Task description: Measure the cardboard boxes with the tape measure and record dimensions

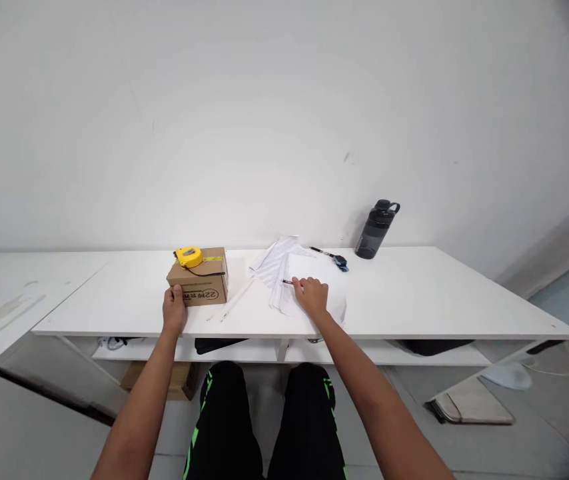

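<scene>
My left hand (173, 308) rests against the near left corner of a small cardboard box (199, 285), fingers curled on its edge. A yellow tape measure (189, 256) lies on top of the box. My right hand (310, 295) lies on a spread of white paper sheets (284, 270) and pinches a pen (287, 282) whose tip points left. Both hands are over the white table (414, 293).
A dark water bottle (375, 230) stands at the back by the wall. A second pen and a small blue object (340, 261) lie behind the papers. Two thin white sticks (232, 307) lie right of the box. A lower shelf holds dark items; my legs are under the table.
</scene>
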A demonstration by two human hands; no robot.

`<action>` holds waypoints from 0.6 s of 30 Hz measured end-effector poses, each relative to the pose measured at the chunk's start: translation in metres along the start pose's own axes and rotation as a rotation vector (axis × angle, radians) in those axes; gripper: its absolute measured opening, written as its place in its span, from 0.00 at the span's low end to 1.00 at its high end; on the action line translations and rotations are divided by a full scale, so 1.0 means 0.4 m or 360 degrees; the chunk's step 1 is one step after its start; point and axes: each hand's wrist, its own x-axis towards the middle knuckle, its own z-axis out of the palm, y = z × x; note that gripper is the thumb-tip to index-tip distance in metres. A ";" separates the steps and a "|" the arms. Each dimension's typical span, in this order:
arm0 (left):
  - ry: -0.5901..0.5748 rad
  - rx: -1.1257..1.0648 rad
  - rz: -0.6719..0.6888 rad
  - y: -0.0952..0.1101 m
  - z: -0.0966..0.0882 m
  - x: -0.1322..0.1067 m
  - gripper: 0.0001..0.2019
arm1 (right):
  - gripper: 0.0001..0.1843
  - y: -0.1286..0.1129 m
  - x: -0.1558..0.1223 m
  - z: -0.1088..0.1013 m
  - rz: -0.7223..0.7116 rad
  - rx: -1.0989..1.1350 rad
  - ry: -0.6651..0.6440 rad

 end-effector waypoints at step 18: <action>-0.0013 -0.0080 -0.0041 -0.018 0.000 0.006 0.23 | 0.28 0.002 0.002 0.003 0.0167 0.0105 -0.0077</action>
